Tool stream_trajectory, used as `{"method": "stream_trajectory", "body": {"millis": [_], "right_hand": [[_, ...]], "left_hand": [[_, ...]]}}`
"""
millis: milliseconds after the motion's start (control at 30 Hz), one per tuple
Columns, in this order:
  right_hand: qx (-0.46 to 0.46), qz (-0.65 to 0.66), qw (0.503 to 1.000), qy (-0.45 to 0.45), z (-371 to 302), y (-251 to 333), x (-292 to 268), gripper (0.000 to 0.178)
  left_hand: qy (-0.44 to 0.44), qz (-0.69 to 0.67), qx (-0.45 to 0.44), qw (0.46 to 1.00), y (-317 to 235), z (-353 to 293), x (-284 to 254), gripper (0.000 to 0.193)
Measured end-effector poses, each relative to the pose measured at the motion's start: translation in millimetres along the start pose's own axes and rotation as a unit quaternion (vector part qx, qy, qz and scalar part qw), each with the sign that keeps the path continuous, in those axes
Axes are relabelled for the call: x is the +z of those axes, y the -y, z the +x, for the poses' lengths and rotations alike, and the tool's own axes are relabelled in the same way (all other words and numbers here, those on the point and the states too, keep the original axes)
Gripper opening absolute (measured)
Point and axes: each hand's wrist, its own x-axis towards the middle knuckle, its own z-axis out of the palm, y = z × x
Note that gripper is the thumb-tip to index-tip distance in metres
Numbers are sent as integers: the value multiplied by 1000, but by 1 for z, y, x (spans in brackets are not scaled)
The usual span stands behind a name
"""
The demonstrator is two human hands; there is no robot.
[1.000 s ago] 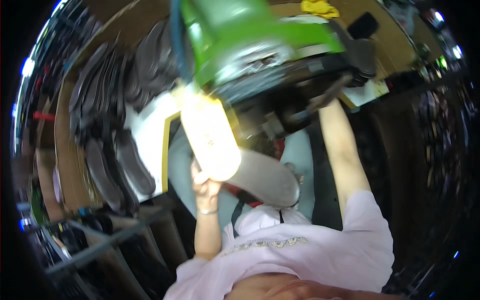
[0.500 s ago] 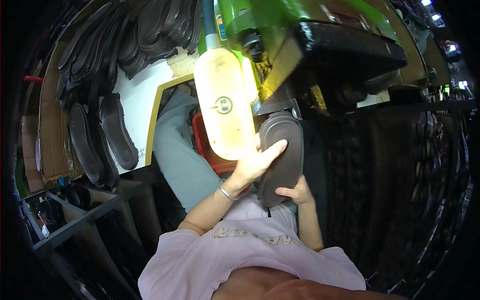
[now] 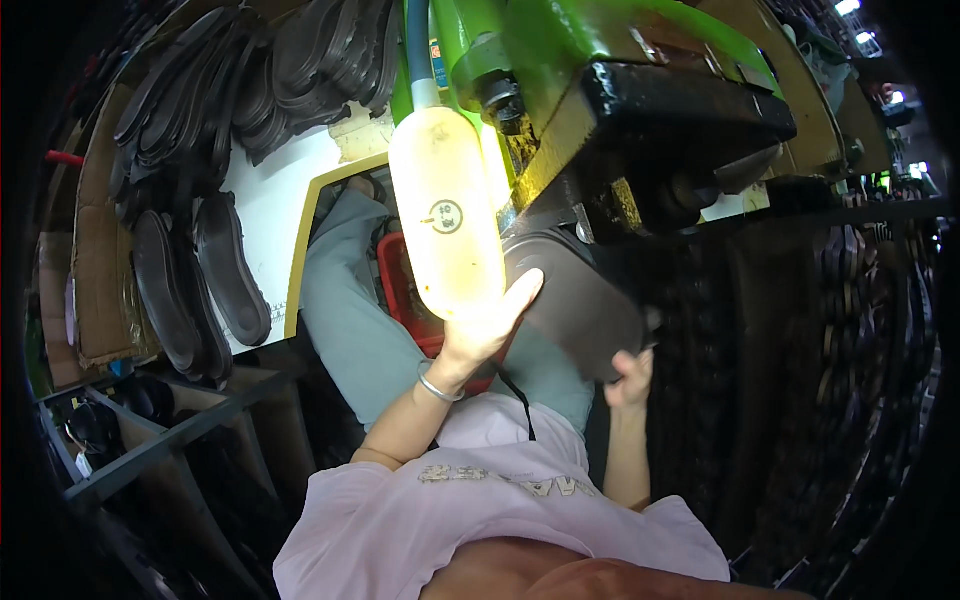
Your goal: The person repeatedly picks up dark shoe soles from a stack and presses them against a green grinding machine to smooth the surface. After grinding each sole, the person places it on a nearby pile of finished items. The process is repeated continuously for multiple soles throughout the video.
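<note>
A dark brown shoe sole is held between my two hands, slanting down from under the machine toward the right. My left hand grips its upper left part, thumb lying on top and the other fingers hidden. At the lower right end, my right hand pinches the sole between thumb and fingers. The sole's far edge touches or lies close to the machine's working part; the lamp and machine body hide the exact contact. A bright oblong lamp hangs just above my left hand.
Many dark soles are piled on the white table at the left, with a few nearer its front edge. A red bin stands between my legs. Metal dividers are at lower left, and dark racks at right.
The sole has turned from nearly upright to a slant, its lower end swinging right. My right hand has moved right and slightly up with it; my left hand has shifted slightly left.
</note>
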Motion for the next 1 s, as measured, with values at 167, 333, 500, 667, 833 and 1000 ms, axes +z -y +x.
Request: {"method": "stream_trajectory", "body": {"millis": [167,333,500,667,833,1000], "right_hand": [[-73,-25,996,-44,71,49,28,57],[-9,-29,997,69,114,58,56,45],[21,-11,990,138,110,39,82,46],[16,-38,985,168,93,38,127,45],[-18,-96,974,205,92,29,156,34],[-71,-160,963,204,88,14,167,36]], "left_hand": [[6,-89,-4,996,-7,12,-16,23],[18,-227,-48,972,-7,12,-51,26],[-36,-230,-81,969,-20,-5,-90,22],[-39,-263,-149,952,2,-45,-120,22],[139,-255,-221,931,21,-70,-137,29],[135,-204,-115,963,-16,-6,-74,31]]}}
